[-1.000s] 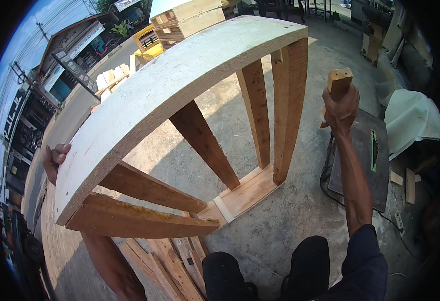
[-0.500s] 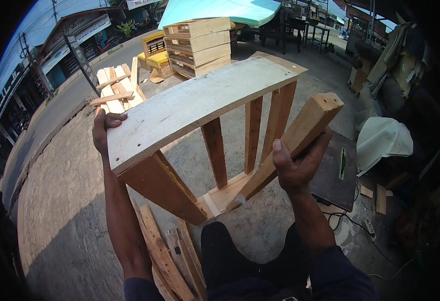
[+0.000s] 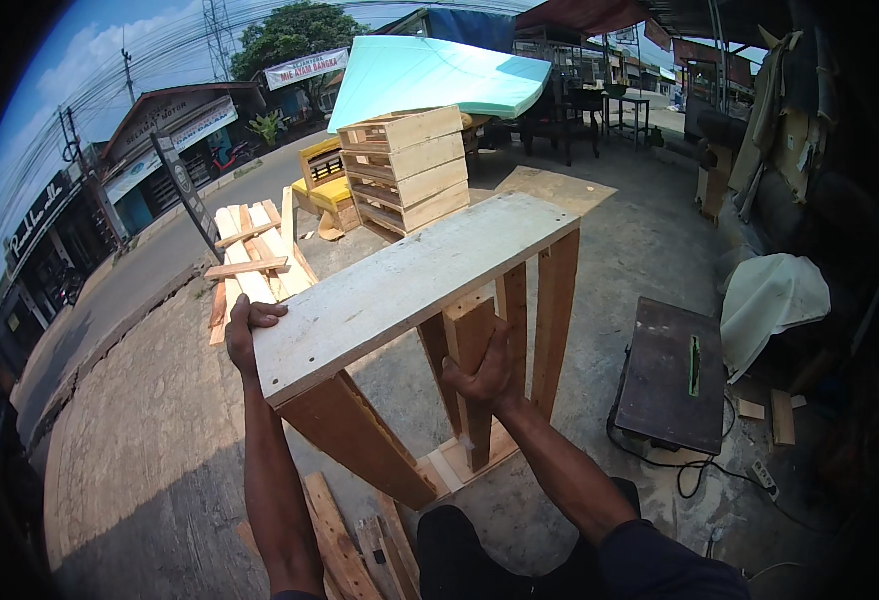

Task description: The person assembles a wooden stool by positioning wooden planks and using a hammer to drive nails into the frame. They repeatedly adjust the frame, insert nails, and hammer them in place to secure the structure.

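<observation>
A wooden frame [image 3: 409, 290] stands upright before me, with a long whitish board on top, several wooden uprights below and a pale bottom board. My left hand [image 3: 249, 328] is closed round the near left end of the top board, its thumb lying over the upper face. Inside my right hand [image 3: 489, 372] is a loose wood block [image 3: 467, 335], gripped near its upper part. The block is nearly upright beneath the front edge of the top board, among the uprights. Its lower end is at the bottom board; whether it touches I cannot tell.
Loose slats [image 3: 344, 540] lie by my legs. To the right is a dark table with a slot [image 3: 674, 370], with a cable and power strip [image 3: 763, 478] near it. Farther off are stacked wooden frames [image 3: 409, 170], a plank pile [image 3: 259, 250] and a white cloth [image 3: 774, 305].
My right hand has brought the block leftward from beside the frame to between its uprights, turning it from slanted to nearly upright. My left hand keeps its hold. The view has tilted up.
</observation>
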Demonstrator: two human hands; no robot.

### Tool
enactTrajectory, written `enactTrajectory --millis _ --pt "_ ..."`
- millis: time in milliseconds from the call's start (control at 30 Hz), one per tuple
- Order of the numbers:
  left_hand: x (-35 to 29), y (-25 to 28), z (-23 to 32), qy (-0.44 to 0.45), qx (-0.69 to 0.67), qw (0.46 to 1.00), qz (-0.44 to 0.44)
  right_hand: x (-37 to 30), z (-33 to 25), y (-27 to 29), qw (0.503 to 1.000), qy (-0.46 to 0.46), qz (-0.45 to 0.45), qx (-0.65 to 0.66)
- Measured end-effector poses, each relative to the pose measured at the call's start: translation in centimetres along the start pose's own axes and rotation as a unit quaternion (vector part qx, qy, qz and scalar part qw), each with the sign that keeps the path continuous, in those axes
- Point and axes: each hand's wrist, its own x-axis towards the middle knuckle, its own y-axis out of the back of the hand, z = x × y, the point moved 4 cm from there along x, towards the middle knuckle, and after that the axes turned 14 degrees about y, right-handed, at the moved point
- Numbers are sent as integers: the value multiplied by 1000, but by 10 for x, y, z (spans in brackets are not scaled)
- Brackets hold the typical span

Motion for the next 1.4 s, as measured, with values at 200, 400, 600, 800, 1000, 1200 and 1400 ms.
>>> enactTrajectory --millis 200,400,600,800,1000,1200,1400 --pt "-25 -13 23 23 94 990 107 0 1 2 999 -17 -30 5" --pt "-208 -94 40 -320 276 869 257 2 -4 3 1000 -3 -22 14" --pt "-177 -179 -48 22 216 975 56 1 -8 6 999 -23 -36 -4" --pt "-120 -177 -68 117 152 981 -12 7 3 -1 997 -57 -41 14" --pt "-81 -185 -75 137 -55 989 -29 31 19 -25 997 -43 -59 29" --pt "-37 -195 -101 176 88 974 -113 54 29 -43 997 -54 -61 14" --pt "-29 -191 -112 149 43 986 -56 -12 20 9 971 8 -181 -154"
